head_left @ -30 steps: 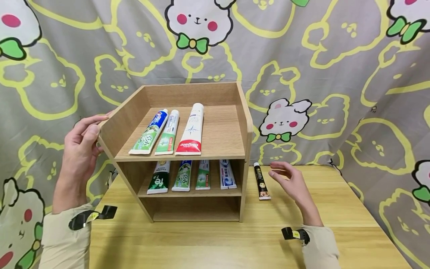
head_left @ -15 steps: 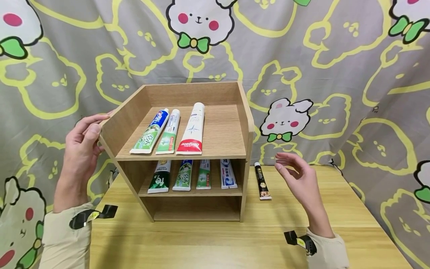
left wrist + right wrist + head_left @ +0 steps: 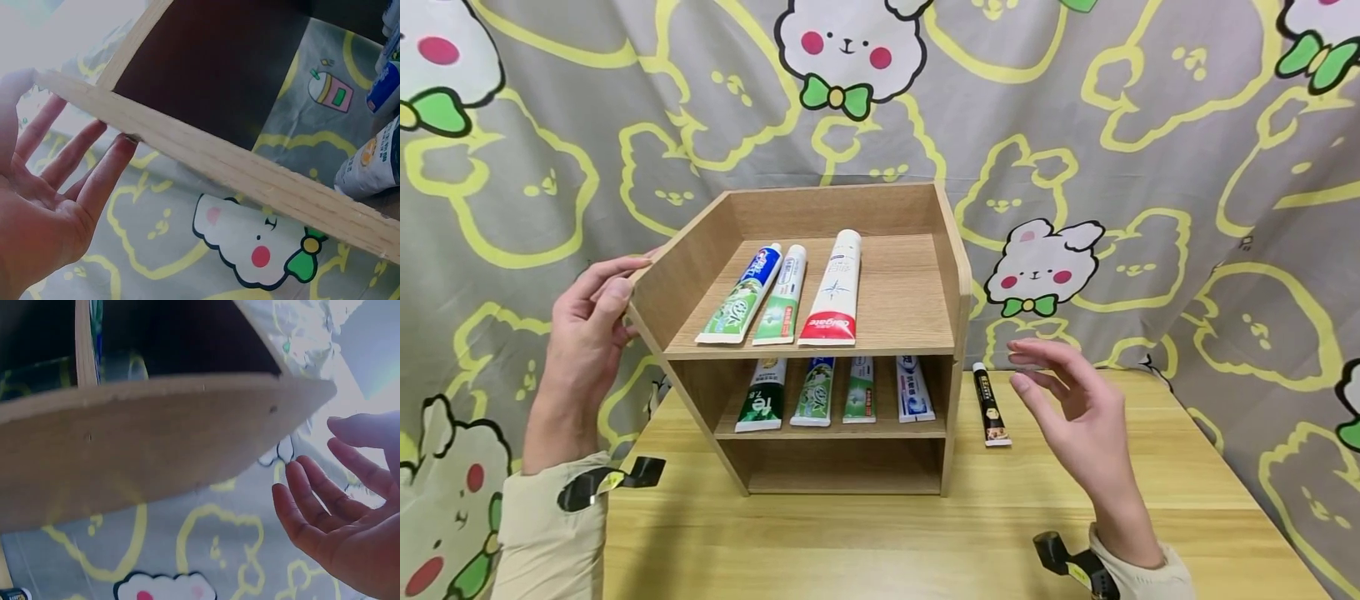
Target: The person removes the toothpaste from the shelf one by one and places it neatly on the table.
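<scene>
A wooden desktop shelf (image 3: 902,287) stands on the table. My left hand (image 3: 583,329) holds the front corner of its left side panel, thumb at the front edge; in the left wrist view the fingertips (image 3: 124,142) touch the panel's outer side. On the top tier lie a blue-green toothpaste tube (image 3: 737,304), a slim white-green tube (image 3: 781,298) and a white-and-red Colgate tube (image 3: 833,292). Several more tubes (image 3: 762,400) lie on the middle tier. To the right, a black toothpaste tube (image 3: 990,408) lies on the table. My right hand (image 3: 1082,417) hovers beside it, fingers loosely bent, holding nothing.
The shelf's bottom tier (image 3: 846,467) sits just above the wooden table (image 3: 850,546). A grey cartoon-print curtain (image 3: 940,108) hangs behind and around the table. The shelf's right side panel (image 3: 952,267) stands between the top-tier tubes and my right hand.
My right hand has moved right, farther from the black toothpaste tube and closer to the camera. My left hand stays on the shelf. The tubes have not moved.
</scene>
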{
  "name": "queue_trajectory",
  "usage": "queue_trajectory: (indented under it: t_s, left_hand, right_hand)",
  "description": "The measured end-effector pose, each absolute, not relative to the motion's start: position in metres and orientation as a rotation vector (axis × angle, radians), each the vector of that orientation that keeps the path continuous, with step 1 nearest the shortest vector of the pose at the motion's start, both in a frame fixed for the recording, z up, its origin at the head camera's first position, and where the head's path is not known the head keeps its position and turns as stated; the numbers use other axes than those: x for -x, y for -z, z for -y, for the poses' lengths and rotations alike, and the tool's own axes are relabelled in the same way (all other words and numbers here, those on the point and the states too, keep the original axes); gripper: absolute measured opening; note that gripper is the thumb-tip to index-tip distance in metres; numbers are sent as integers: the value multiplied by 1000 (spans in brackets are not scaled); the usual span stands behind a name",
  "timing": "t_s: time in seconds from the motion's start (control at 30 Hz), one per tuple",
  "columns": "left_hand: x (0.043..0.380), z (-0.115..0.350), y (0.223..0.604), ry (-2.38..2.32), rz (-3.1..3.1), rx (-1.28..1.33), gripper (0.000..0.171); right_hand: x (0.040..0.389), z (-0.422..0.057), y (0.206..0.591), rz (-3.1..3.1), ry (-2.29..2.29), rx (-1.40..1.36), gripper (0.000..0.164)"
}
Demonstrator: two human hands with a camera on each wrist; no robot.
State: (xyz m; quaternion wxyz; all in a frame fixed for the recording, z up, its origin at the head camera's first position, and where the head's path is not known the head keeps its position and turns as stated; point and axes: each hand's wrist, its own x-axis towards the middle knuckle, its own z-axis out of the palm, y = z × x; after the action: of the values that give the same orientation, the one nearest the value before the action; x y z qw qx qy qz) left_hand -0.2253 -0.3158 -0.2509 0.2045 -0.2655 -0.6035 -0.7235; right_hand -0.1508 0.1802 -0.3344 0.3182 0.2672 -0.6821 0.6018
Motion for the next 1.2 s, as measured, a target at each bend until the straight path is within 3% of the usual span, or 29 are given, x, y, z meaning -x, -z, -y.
queue_trajectory:
  t_s: [0.57,1.2]
  left_hand:
    - [227,316,251,2007,1708,761,34]
    - [226,315,248,1961,1726,734,33]
  right_hand:
    - [126,-144,313,1612,-1620,-1059,34]
    - [122,-97,283,1742,-1343,-1173,37]
